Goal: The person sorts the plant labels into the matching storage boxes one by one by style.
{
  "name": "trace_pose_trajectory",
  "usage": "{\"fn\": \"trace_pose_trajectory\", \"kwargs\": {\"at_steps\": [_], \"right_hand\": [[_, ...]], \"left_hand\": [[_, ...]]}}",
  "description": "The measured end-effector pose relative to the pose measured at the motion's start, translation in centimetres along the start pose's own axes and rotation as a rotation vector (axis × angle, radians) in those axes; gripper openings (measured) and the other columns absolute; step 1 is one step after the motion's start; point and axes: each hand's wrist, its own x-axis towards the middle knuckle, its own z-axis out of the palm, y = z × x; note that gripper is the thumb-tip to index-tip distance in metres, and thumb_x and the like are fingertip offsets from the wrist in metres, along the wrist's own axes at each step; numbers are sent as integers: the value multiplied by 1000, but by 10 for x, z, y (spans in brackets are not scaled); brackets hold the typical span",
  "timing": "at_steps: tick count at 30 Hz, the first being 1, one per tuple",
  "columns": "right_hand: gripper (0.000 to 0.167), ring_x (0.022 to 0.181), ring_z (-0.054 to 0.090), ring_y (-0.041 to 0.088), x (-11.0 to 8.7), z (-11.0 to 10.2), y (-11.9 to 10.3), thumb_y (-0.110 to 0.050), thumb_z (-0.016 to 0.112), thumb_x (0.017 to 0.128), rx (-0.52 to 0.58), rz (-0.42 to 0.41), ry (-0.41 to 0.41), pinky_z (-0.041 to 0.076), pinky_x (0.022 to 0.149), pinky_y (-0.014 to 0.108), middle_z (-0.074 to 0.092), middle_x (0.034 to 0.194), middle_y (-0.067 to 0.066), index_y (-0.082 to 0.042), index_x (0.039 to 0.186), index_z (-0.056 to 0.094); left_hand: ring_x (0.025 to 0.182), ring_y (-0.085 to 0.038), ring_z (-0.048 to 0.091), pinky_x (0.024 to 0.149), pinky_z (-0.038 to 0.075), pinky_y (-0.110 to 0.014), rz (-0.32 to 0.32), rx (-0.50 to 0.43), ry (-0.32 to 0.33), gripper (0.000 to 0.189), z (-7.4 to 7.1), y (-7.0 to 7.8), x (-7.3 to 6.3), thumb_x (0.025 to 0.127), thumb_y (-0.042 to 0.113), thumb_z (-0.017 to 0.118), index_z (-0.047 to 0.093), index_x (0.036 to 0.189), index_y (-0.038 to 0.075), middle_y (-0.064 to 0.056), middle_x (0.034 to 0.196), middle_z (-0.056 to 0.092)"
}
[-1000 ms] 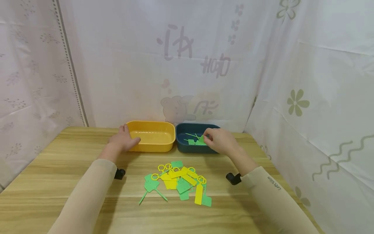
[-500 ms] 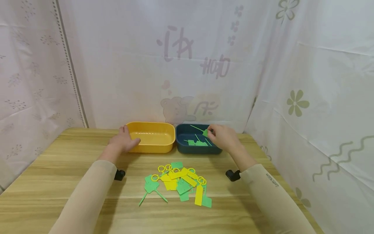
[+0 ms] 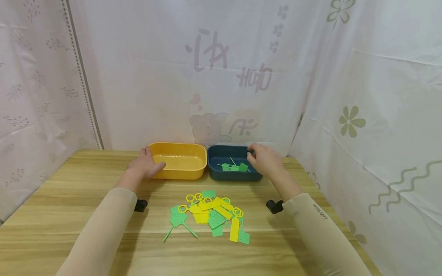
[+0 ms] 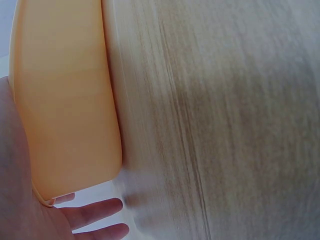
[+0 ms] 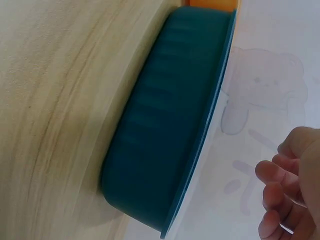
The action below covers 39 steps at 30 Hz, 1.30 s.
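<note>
My left hand [image 3: 142, 165] rests against the left end of a yellow bin [image 3: 177, 174]. In the left wrist view its fingers [image 4: 95, 212] stretch out past the bin's corner, and the palm touches the rim. Over the right end of a dark blue bin [image 3: 235, 176] my right hand [image 3: 265, 160] hovers with loosely bent fingers, holding nothing. Several green plastic tags [image 3: 243, 167] lie inside the blue bin. In the right wrist view the fingers [image 5: 272, 172] are apart from the bin's rim; the bin's inside is hidden there.
In front of the bins lies a pile of yellow tags with rings [image 3: 234, 229] and green tags with thin tails [image 3: 178, 219] on the wooden table [image 3: 155, 253]. The bins stand side by side near a printed white curtain [image 3: 155, 76].
My right hand has let go of a green tag, which now lies in the blue bin with the others. The left hand has stayed on the yellow bin.
</note>
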Motion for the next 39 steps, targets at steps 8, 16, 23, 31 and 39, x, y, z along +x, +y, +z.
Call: {"fn": "trace_pose_trajectory", "kwargs": {"at_steps": [8,16,23,31,39], "right_hand": [[35,74,68,17,-6,4,-5,-35,63,109,5,-13,-45,55,63,35,79,97,2,-12,133,72],[35,67,61,14,-13,5,-25,-34,63,109,13,-64,-89,51,60,31,75,94,0,-11,134,72],[28,64,55,9,-24,14,-58,-32,69,105,-42,-230,-83,45,56,25,70,83,-6,-15,125,76],[24,68,58,6,-42,25,-99,-35,70,105,-85,-368,-123,49,59,25,69,84,-10,-19,121,77],[28,67,57,6,-60,30,-129,-42,69,105,-152,-491,-235,47,57,25,75,93,-9,-20,121,77]], "left_hand": [[132,-66,58,110,47,-76,-1,-6,-4,112,1,-1,2,106,63,38,-8,166,-19,-42,177,-1],[126,-64,63,108,48,-76,3,-2,-4,112,1,-2,3,106,64,38,-9,167,-18,-41,177,0],[131,-66,59,110,46,-76,-1,-5,-14,112,0,0,3,106,64,38,-9,167,-18,-41,177,-1],[129,-65,61,110,47,-74,0,-3,-14,111,-2,1,1,107,63,38,-8,166,-18,-41,177,-1],[128,-64,62,109,48,-75,-4,-2,-26,112,-4,1,-1,107,64,38,-9,166,-18,-42,177,-2]]}}
